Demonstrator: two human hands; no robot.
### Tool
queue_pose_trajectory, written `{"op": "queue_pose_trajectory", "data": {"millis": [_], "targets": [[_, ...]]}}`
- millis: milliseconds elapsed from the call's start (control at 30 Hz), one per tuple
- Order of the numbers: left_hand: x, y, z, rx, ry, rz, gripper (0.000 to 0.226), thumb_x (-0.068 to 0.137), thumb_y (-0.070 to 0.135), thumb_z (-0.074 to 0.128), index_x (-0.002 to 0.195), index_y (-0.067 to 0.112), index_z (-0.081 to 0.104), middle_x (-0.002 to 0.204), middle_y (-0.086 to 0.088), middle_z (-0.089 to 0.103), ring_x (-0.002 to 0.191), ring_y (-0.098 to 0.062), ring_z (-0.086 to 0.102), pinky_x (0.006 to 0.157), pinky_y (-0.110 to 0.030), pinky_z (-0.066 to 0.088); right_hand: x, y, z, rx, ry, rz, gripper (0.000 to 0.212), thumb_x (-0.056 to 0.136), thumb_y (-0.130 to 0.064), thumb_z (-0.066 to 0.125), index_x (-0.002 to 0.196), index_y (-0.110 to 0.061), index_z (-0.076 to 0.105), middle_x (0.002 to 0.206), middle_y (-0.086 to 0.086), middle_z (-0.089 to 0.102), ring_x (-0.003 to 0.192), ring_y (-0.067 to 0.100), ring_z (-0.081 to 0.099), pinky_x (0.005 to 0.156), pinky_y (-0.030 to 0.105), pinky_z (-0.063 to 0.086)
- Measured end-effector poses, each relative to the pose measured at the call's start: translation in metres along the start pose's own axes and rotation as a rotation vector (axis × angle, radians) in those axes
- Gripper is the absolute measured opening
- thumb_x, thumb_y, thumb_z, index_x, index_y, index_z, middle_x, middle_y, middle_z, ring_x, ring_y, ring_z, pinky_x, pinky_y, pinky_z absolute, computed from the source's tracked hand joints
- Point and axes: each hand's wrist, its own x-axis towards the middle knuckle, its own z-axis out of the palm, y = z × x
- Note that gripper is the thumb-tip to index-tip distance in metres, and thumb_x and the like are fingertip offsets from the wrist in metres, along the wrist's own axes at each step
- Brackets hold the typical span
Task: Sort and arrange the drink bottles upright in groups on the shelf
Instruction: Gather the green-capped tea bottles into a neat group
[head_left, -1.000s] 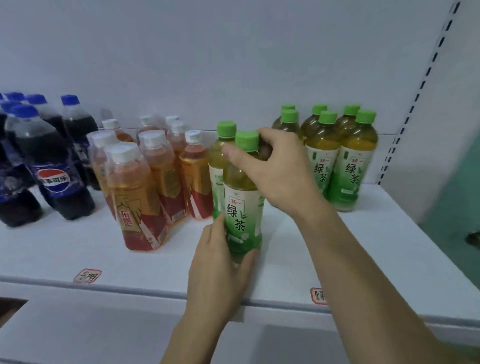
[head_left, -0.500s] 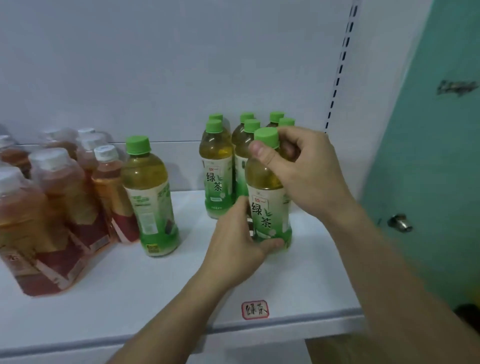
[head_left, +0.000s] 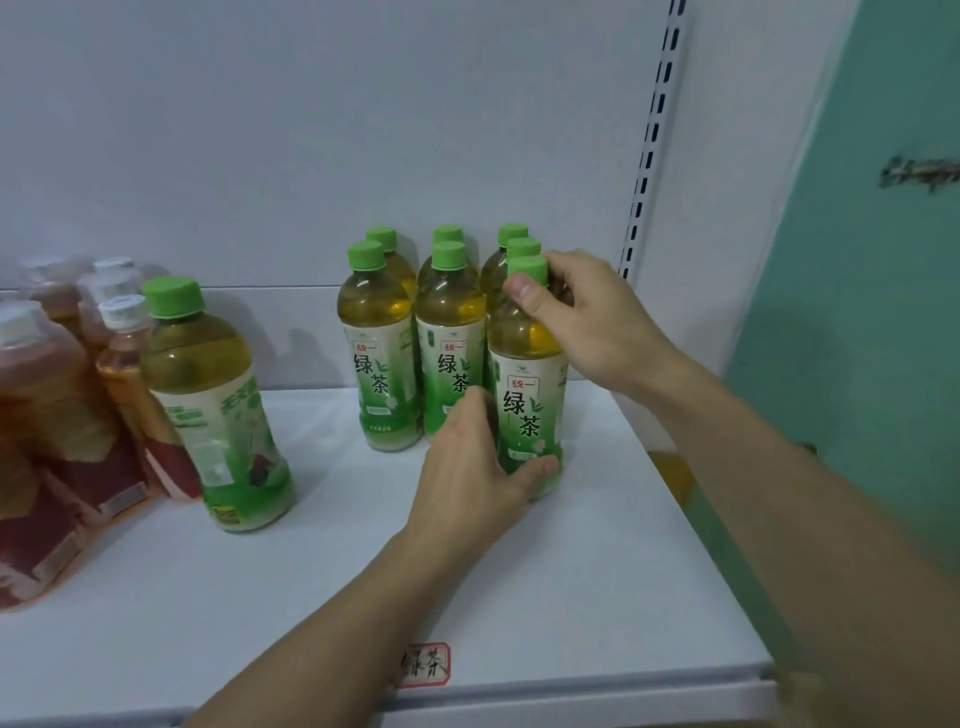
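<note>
A green tea bottle (head_left: 527, 395) with a green cap stands upright on the white shelf (head_left: 571, 571), at the front right of a group of green tea bottles (head_left: 376, 353). My right hand (head_left: 587, 317) grips its neck and cap from the right. My left hand (head_left: 470, 467) holds its base from the left, thumb across the front. Another green tea bottle (head_left: 213, 410) stands apart at the left, next to the red tea bottles (head_left: 62, 431).
The shelf's right upright (head_left: 649, 140) with slots rises just behind my right hand. A teal wall (head_left: 872, 312) lies beyond the shelf's right edge. A red-framed label sticker (head_left: 423, 665) sits at the front edge.
Both hands have carried the green tea bottle rightwards along the shelf, away from the red tea bottles, and brought it against the green tea group. The view has turned right; the cola bottles are out of sight.
</note>
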Motion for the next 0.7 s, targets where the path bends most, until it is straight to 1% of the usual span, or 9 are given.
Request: {"op": "queue_pose_trajectory", "data": {"millis": [67,100,200,300,367,400,500,600,700], "targets": [[0.0,0.0,0.003,0.029,0.013,0.022,0.056,0.069,0.051,0.084,0.104,0.031,0.044,0.106,0.012,0.061,0.096,-0.011,0.061,0.077,-0.039,0.058,-0.002,0.004,0.0,-0.031,0.004,-0.023,0.022,0.099,-0.044,0.055,0.093,-0.027,0.068,0.093,-0.003,0.059,0.092,0.018,0.06,0.088,0.048,0.052],[0.0,0.0,0.004,0.047,0.016,0.028,0.057,0.069,0.052,0.083,0.104,0.031,0.044,0.107,0.012,0.06,0.096,-0.011,0.061,0.078,-0.039,0.058,-0.004,0.005,-0.001,-0.023,0.012,-0.031,0.024,0.1,-0.042,0.054,0.097,-0.024,0.069,0.094,-0.004,0.058,0.094,0.017,0.059,0.09,0.048,0.052],[-0.001,-0.001,0.004,0.087,0.016,0.032,0.059,0.071,0.055,0.081,0.109,0.031,0.043,0.111,0.01,0.056,0.101,-0.012,0.059,0.082,-0.039,0.058,-0.009,0.008,-0.005,-0.009,0.024,-0.054,0.03,0.102,-0.038,0.053,0.102,-0.014,0.071,0.088,-0.01,0.057,0.087,0.009,0.056,0.086,0.047,0.052],[-0.003,0.0,0.003,0.076,0.012,0.03,0.059,0.073,0.055,0.08,0.109,0.03,0.041,0.115,0.01,0.058,0.103,-0.013,0.061,0.083,-0.04,0.058,-0.009,0.007,-0.007,-0.028,-0.001,-0.063,0.029,0.102,-0.041,0.051,0.101,-0.018,0.069,0.092,-0.009,0.053,0.092,0.012,0.054,0.088,0.041,0.05],[-0.004,0.002,0.003,0.05,0.003,0.024,0.058,0.075,0.051,0.081,0.109,0.029,0.04,0.117,0.012,0.062,0.102,-0.01,0.063,0.081,-0.039,0.059,-0.008,0.008,-0.006,-0.03,-0.022,-0.045,0.024,0.104,-0.039,0.051,0.099,-0.022,0.067,0.093,-0.01,0.053,0.092,0.009,0.055,0.087,0.036,0.048],[-0.005,0.002,0.002,0.042,0.0,0.026,0.057,0.076,0.049,0.081,0.11,0.029,0.04,0.117,0.013,0.063,0.101,-0.009,0.063,0.08,-0.038,0.06,-0.008,0.007,-0.006,-0.022,-0.032,-0.031,0.025,0.103,-0.041,0.051,0.099,-0.021,0.067,0.095,-0.008,0.056,0.093,0.009,0.057,0.087,0.037,0.049],[-0.008,0.002,0.001,0.028,-0.006,0.038,0.055,0.078,0.049,0.079,0.11,0.03,0.038,0.119,0.012,0.062,0.103,-0.01,0.063,0.08,-0.038,0.06,-0.01,0.007,-0.003,0.039,-0.036,0.002,0.037,0.099,-0.049,0.05,0.105,-0.018,0.068,0.101,0.002,0.069,0.098,0.021,0.065,0.089,0.05,0.053],[-0.008,0.002,0.002,0.028,0.003,0.043,0.056,0.078,0.049,0.078,0.11,0.029,0.036,0.121,0.01,0.062,0.106,-0.013,0.063,0.083,-0.04,0.059,-0.011,0.007,-0.002,0.055,-0.038,-0.004,0.033,0.1,-0.044,0.052,0.106,-0.016,0.068,0.1,0.001,0.071,0.096,0.022,0.067,0.089,0.052,0.054],[-0.006,0.004,0.004,0.024,0.013,0.04,0.059,0.078,0.046,0.082,0.11,0.029,0.036,0.12,0.009,0.063,0.107,-0.014,0.062,0.085,-0.04,0.058,-0.012,0.006,-0.003,0.06,-0.036,0.012,0.035,0.097,-0.047,0.052,0.109,-0.018,0.067,0.102,-0.002,0.073,0.098,0.02,0.068,0.09,0.052,0.054]]}}
